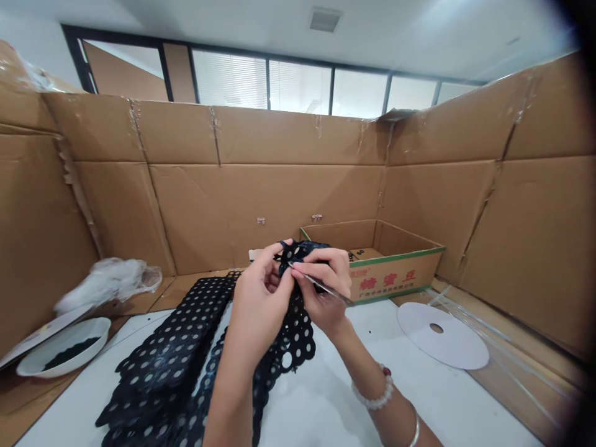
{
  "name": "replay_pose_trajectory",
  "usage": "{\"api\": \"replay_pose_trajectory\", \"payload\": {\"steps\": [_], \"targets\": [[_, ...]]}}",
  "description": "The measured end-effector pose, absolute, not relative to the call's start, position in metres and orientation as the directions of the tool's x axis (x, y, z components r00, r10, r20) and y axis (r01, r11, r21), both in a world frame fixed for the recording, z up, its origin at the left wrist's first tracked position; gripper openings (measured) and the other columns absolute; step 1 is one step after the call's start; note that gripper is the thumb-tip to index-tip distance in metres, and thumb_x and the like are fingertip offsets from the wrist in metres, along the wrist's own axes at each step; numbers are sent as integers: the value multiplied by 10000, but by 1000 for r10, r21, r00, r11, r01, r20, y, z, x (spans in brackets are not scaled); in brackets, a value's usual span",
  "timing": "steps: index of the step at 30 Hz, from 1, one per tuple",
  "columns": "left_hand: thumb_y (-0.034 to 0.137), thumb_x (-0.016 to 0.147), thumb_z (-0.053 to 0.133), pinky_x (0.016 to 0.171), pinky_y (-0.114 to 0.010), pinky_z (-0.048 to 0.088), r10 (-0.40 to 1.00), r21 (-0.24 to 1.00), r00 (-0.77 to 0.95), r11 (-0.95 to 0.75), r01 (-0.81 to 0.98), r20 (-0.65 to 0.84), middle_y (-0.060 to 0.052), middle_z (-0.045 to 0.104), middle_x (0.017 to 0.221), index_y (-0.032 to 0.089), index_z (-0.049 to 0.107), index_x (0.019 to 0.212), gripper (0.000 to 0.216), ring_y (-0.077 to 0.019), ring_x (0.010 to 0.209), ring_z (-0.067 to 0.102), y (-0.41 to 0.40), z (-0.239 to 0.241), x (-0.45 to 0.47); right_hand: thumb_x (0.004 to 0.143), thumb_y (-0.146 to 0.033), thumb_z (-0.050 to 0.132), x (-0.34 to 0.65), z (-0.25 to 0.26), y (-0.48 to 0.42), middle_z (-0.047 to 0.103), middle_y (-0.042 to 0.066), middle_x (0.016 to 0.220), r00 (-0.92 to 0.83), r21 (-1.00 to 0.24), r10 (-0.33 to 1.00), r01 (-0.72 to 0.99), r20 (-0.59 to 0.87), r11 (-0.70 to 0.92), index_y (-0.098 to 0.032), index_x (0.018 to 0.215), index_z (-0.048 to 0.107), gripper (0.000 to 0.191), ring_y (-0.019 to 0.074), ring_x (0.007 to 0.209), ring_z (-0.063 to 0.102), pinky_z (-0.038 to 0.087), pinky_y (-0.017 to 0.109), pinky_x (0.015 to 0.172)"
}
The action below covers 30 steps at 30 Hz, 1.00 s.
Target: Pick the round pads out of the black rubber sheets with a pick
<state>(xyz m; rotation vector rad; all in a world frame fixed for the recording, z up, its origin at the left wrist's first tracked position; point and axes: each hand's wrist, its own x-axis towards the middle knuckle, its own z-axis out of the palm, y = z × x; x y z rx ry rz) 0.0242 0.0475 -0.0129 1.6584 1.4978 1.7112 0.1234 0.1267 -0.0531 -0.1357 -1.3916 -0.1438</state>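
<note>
My left hand (263, 298) pinches a gathered part of a black fabric with round holes (298, 323), lifted above the table. My right hand (323, 285) is closed around a slim metal tool (326, 287), whose tip meets the fabric beside my left fingertips. Whether it is tweezers or a hook, I cannot tell. The lower part of the fabric hangs behind my left forearm and shows a scalloped edge. To the left, folded layers of similar black dotted fabric (167, 341) lie stacked on the table.
Cardboard walls (279, 192) enclose the white table (335, 397). An open carton (395, 276) stands behind my right hand. A white disc with a centre hole (442, 335) lies at right. At left are a white bowl with dark bits (65, 347) and crumpled plastic (109, 282).
</note>
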Motion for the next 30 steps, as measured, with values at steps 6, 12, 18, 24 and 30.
{"api": "replay_pose_trajectory", "payload": {"steps": [6, 12, 18, 24, 30], "targets": [[334, 786, 642, 660, -289, 409, 851, 855, -253, -348, 384, 460, 26, 551, 702, 129, 560, 1281, 542, -164, 696, 549, 53, -16, -6, 849, -216, 726, 111, -56, 128, 751, 32, 1044, -20, -340, 340, -130, 940, 931, -253, 835, 696, 50, 217, 1083, 632, 492, 430, 967], [326, 788, 647, 662, -298, 400, 868, 849, -242, -303, 433, 433, 20, 576, 701, 134, 590, 1219, 476, -165, 687, 540, 53, -17, -7, 911, -199, 635, 116, -54, 134, 783, 12, 989, -126, -236, 233, -12, 964, 972, -252, 838, 652, 92, 233, 1086, 690, 266, 618, 1167], [306, 813, 616, 664, -294, 403, 856, 828, -248, -302, 473, 454, 35, 588, 659, 153, 571, 1234, 450, -149, 646, 532, 54, -16, 5, 937, -107, 551, 112, -68, 148, 759, 100, 1101, -61, 68, -62, 88, 996, 994, -205, 1062, 605, 167, 195, 1112, 696, 494, 433, 1080], [348, 821, 655, 669, -288, 416, 887, 856, -164, -344, 386, 431, 59, 536, 641, 176, 545, 1249, 475, -146, 651, 525, 53, -12, 10, 941, -65, 496, 119, -66, 147, 736, 167, 1142, -51, 172, -166, 140, 985, 975, -163, 1105, 578, 207, 219, 1147, 678, 537, 436, 1047], [362, 839, 654, 659, -293, 395, 914, 883, -107, -339, 326, 390, 47, 544, 651, 139, 528, 1271, 502, -147, 649, 506, 54, -12, 12, 922, -48, 489, 125, -55, 135, 777, 63, 965, 68, 25, -31, 93, 997, 995, -228, 1097, 590, 271, 146, 914, 750, 622, 234, 794]]}}
